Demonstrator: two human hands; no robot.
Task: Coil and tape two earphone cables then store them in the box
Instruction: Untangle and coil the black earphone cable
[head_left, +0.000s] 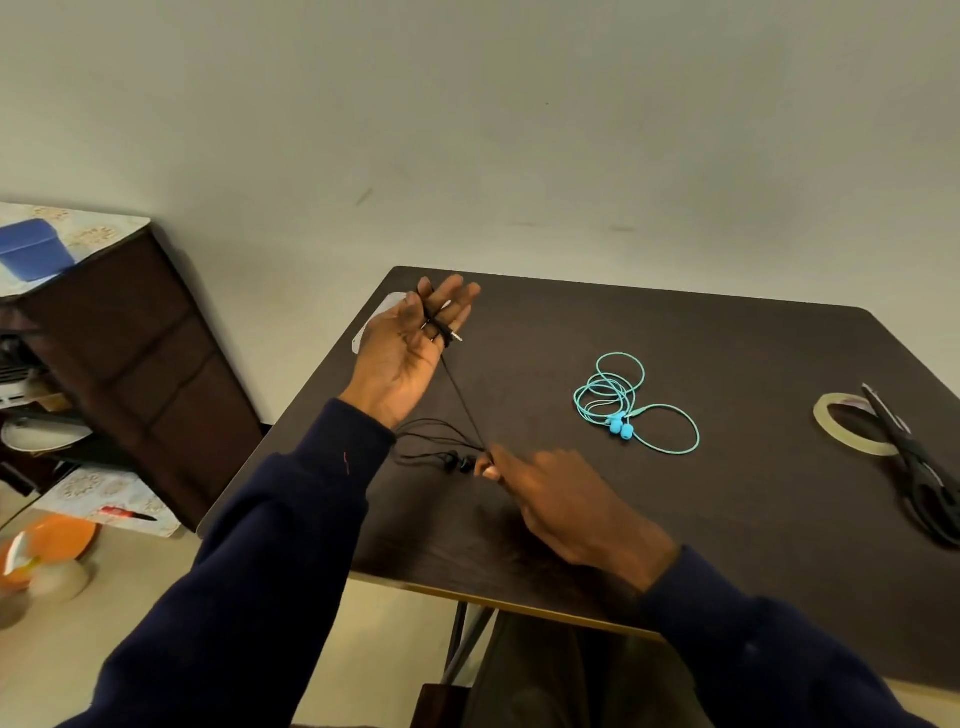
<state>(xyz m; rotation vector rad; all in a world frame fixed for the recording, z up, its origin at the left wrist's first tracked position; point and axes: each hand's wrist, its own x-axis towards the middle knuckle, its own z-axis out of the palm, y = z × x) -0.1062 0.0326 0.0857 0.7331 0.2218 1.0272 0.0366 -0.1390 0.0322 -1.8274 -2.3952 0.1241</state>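
Head view, the only view.

Left hand (410, 343): raised, palm up, fingers nearly straight and spread apart. The plug end of the black earphone cable (460, 395) is wound across these fingers, with the metal jack sticking out on the far side.

Right hand (561, 499): low over the counter (675, 338), thumb and forefinger pinched together on the same cable. The run between the two hands is taut. Slack loops and both black earbuds lie on the counter just left of the right hand, under the left wrist.

Turquoise earphone cable (618, 405): loose tangle on the counter, beyond and right of the right hand, untouched.

Tape roll (827, 410) and scissors (914, 457): far right of the right hand, scissors lying across the roll.

Box: not identified with certainty.

Handling judgement: the cable is thin, light, limp and springy, so the coil will likely loosen if tension drops. Grip the cord itself, not the earbuds or jack joint, where strain could damage it.

Writing: none legible on anything. A small red mark on the left sleeve is unreadable.
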